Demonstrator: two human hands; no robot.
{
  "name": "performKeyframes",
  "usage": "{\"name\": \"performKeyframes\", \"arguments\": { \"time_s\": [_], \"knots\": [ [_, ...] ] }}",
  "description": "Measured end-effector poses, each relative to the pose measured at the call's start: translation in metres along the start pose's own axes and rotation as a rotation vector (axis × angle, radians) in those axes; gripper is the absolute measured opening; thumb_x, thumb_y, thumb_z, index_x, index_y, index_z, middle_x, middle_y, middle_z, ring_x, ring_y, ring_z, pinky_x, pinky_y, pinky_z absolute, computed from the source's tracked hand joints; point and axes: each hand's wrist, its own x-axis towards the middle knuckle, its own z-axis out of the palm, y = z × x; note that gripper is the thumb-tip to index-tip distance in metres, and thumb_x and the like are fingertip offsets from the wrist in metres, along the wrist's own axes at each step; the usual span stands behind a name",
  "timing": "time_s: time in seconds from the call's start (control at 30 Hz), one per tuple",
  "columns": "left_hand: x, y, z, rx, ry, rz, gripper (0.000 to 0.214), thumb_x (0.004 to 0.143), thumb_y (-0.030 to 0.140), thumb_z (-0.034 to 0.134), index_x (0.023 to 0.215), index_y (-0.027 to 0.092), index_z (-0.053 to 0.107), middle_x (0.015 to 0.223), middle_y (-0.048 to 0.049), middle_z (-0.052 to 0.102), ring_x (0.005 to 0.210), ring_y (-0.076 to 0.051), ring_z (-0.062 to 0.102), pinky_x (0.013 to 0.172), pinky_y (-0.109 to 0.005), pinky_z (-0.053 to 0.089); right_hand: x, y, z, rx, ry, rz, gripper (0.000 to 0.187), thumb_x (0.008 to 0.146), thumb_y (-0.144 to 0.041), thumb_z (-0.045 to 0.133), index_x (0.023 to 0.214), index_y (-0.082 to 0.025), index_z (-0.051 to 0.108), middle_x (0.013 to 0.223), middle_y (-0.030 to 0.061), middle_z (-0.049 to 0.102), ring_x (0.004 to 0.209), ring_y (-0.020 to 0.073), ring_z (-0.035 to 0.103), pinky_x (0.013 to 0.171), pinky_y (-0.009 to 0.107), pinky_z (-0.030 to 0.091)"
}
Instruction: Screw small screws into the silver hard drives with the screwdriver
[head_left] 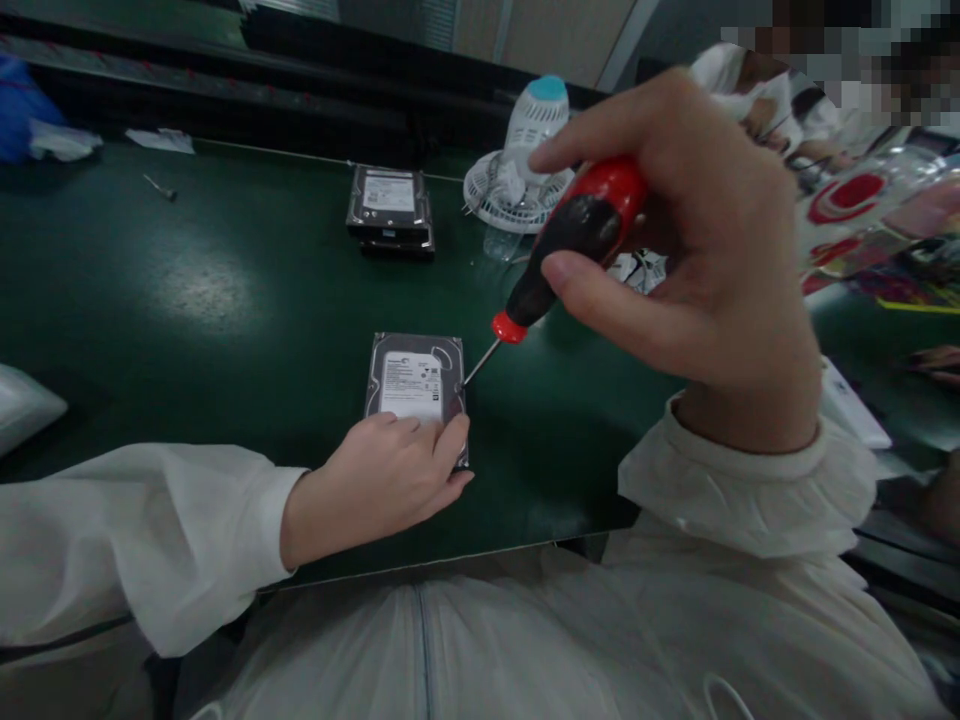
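Observation:
A hard drive (pixel 411 385) with a white label lies flat on the green table in front of me. My left hand (pixel 390 460) grips its near end, fingers across the top and thumb at the right side, so that part is hidden. In my right hand (pixel 697 240) is a screwdriver (pixel 574 235) with a red and black handle, held between thumb and fingers. Its thin shaft slants down to the left, and the tip meets the drive's right edge. Whether the tip sits in a screw is too small to tell.
Further back stand stacked hard drives (pixel 388 200). Right of them is a white fan with a blue cap (pixel 536 110). A small metal piece (pixel 161 188) and white paper (pixel 160 140) lie at the back left. A clear plastic bag with red print (pixel 847 200) sits at right, near another person.

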Motion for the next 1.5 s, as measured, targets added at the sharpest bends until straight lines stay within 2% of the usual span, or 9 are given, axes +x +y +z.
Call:
{"name": "performKeyframes", "arguments": {
  "time_s": [0.17,0.33,0.5,0.67,0.77,0.97,1.13,1.33,1.5],
  "knots": [
    [0.001,-0.003,0.001,0.073,-0.086,-0.044,0.066,0.096,0.053,0.059,0.135,-0.001,0.061,0.081,-0.0131,0.074,0.063,-0.025,0.070,0.049,-0.033,0.048,0.000,-0.002,0.004,0.161,-0.016,0.050,0.036,0.087,-0.029,0.057,0.119,-0.014,0.062,0.120,0.0080,0.065,0.083,0.0119,0.062,0.064,0.024,0.049],
    [0.001,-0.002,0.006,0.064,-0.043,-0.019,0.061,0.096,0.049,0.060,0.130,-0.001,0.065,0.080,-0.0139,0.074,0.062,-0.025,0.071,0.051,-0.033,0.051,0.000,-0.005,0.004,0.040,0.021,0.063,0.020,0.090,-0.027,0.058,0.109,-0.026,0.062,0.110,0.0002,0.069,0.092,0.0133,0.066,0.088,0.029,0.055],
    [0.001,-0.003,0.007,0.063,-0.012,-0.021,0.057,0.094,0.048,0.062,0.123,0.000,0.069,0.078,-0.0151,0.074,0.060,-0.026,0.070,0.049,-0.033,0.050,0.000,-0.011,-0.003,0.171,-0.055,0.041,0.033,0.085,-0.023,0.054,0.118,-0.022,0.059,0.121,0.0027,0.063,0.102,0.0138,0.064,0.091,0.028,0.055],
    [0.001,-0.003,0.007,0.075,-0.003,-0.016,0.054,0.093,0.045,0.062,0.122,0.000,0.069,0.077,-0.0150,0.074,0.058,-0.024,0.069,0.048,-0.031,0.048,-0.001,-0.013,-0.004,-0.035,0.042,0.069,0.039,0.092,-0.041,0.063,0.127,-0.023,0.058,0.132,0.0002,0.065,0.093,0.0115,0.067,0.084,0.027,0.057],
    [0.001,-0.002,0.008,0.068,0.008,-0.010,0.052,0.093,0.043,0.062,0.121,0.000,0.070,0.079,-0.0160,0.075,0.060,-0.025,0.070,0.049,-0.032,0.049,-0.002,-0.010,-0.001,-0.069,0.058,0.026,0.040,0.092,-0.041,0.064,0.126,-0.022,0.057,0.133,0.0017,0.066,0.102,0.0124,0.068,0.090,0.026,0.056],
    [0.000,-0.001,0.011,0.073,-0.001,-0.027,0.055,0.095,0.046,0.060,0.124,0.001,0.069,0.077,-0.0146,0.074,0.059,-0.026,0.070,0.050,-0.034,0.051,-0.003,-0.011,0.003,0.259,-0.017,0.127,0.050,0.093,-0.029,0.061,0.136,-0.017,0.039,0.149,0.0120,0.046,0.111,0.0123,0.064,0.090,0.024,0.058],
    [0.001,-0.001,0.011,0.085,-0.004,-0.026,0.054,0.094,0.047,0.061,0.123,0.002,0.071,0.077,-0.0150,0.074,0.059,-0.025,0.070,0.049,-0.032,0.051,-0.004,-0.015,-0.001,0.202,-0.088,0.112,0.045,0.092,-0.021,0.054,0.134,-0.014,0.040,0.137,0.0107,0.053,0.095,0.0089,0.062,0.084,0.025,0.054],
    [0.000,-0.001,0.011,0.089,-0.025,-0.018,0.054,0.094,0.046,0.061,0.125,0.002,0.070,0.082,-0.0151,0.076,0.064,-0.025,0.072,0.051,-0.032,0.053,-0.003,-0.012,0.003,-0.199,-0.051,0.240,0.045,0.096,-0.054,0.054,0.120,-0.015,0.051,0.114,0.0072,0.063,0.075,0.0106,0.059,0.071,0.030,0.048],
    [0.000,-0.001,0.010,0.096,-0.020,-0.028,0.055,0.092,0.047,0.065,0.124,0.003,0.071,0.081,-0.0137,0.076,0.062,-0.024,0.072,0.051,-0.031,0.054,-0.003,-0.011,0.000,-0.017,-0.083,0.127,0.037,0.091,-0.029,0.053,0.123,-0.011,0.046,0.117,0.0089,0.059,0.092,0.0136,0.059,0.082,0.031,0.049]
  ]
}}
